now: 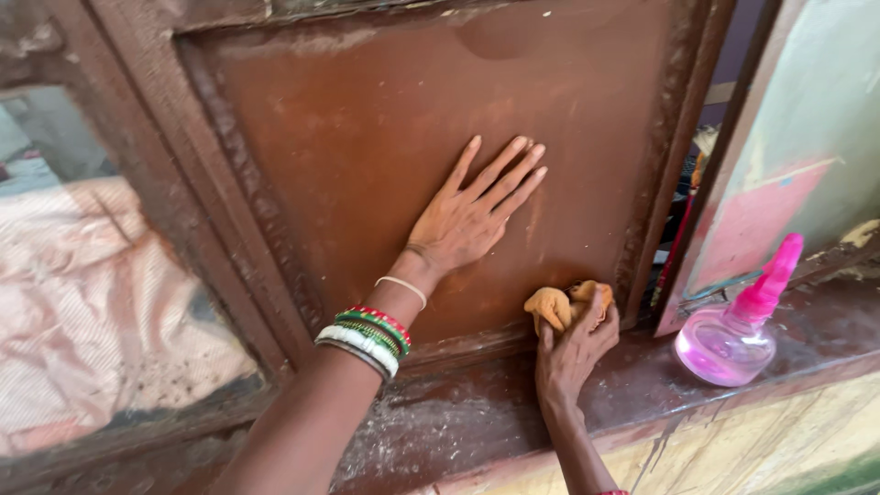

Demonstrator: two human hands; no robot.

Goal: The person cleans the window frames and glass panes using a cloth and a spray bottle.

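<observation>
I see right hand gripping crumpled yellow cloth at its 12 o'clock, against brown panel bottom edge; cloth's long axis 9-to-3. Left hand flat, fingers spread, pointing 1 o'clock.

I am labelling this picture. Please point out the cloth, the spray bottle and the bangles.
cloth (555,305), head view, its yellow bunched part.
spray bottle (729,346), head view, its pink rounded body.
bangles (367,337), head view, on the left wrist.

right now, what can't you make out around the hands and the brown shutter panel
Head view:
- Cloth: mostly hidden in the right hand; its size is unclear.
- Left hand covers part of the panel.
- Spray bottle: its base is blurred.
- Things in the gap beside the frame are too dark.
</observation>
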